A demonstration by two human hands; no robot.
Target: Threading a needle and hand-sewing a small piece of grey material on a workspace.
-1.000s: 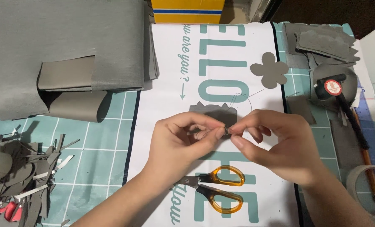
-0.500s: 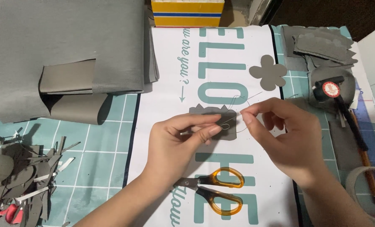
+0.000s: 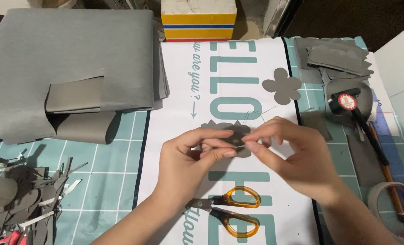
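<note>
Both hands have come back together over the white printed sheet (image 3: 238,90) after drawing slightly apart half a second ago. The left hand (image 3: 190,156) is closed in a pinch on a small grey scalloped felt piece (image 3: 224,131), thumb and forefinger clamping its lower edge, just as it did a moment before. The right hand (image 3: 292,154), which had lifted away to the right, now has its fingertips pressed up against the same piece, pinched shut on something too fine to make out for certain; a thin thread (image 3: 261,111) loops up from the piece, so it looks to me like a needle being worked through. The felt piece sits between the two hands, raised just above the sheet, near the middle of the bench (image 3: 111,154).

That return to the piece reads, as I judge it, as another stitch going in.

Orange-handled scissors (image 3: 231,211) lie untouched just below the hands. A grey felt flower (image 3: 281,85) rests well apart toward the upper right, a stack of grey felt sheets (image 3: 70,59) at upper left, and trimmed scraps (image 3: 20,199) at lower left.
</note>
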